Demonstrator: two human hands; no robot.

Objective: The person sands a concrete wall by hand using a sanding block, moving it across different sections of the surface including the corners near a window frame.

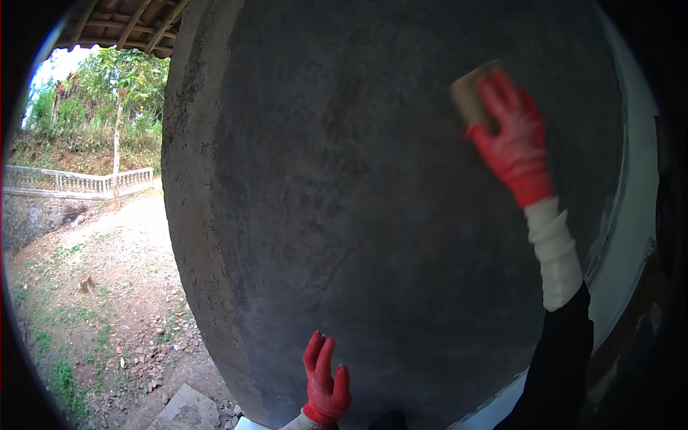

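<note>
A dark grey cement-plastered wall [373, 215] fills most of the view. High on its right part, my right hand [512, 132], in a red glove, grips a tan block-shaped pad [469, 97] against the surface. The fingers lie over the pad's right side and hide part of it; its exact kind I cannot tell. Low in the middle, my left hand [327, 383], also red-gloved, is raised in front of the wall with its fingers apart and nothing in them.
The wall ends on the left at a rough vertical edge [193, 165]. Outside are a dirt yard [122, 265] with rubble, a white balustrade [79, 183] and trees. A pale wall strip [634, 193] borders the right side. Roof tiles [129, 25] overhang the upper left.
</note>
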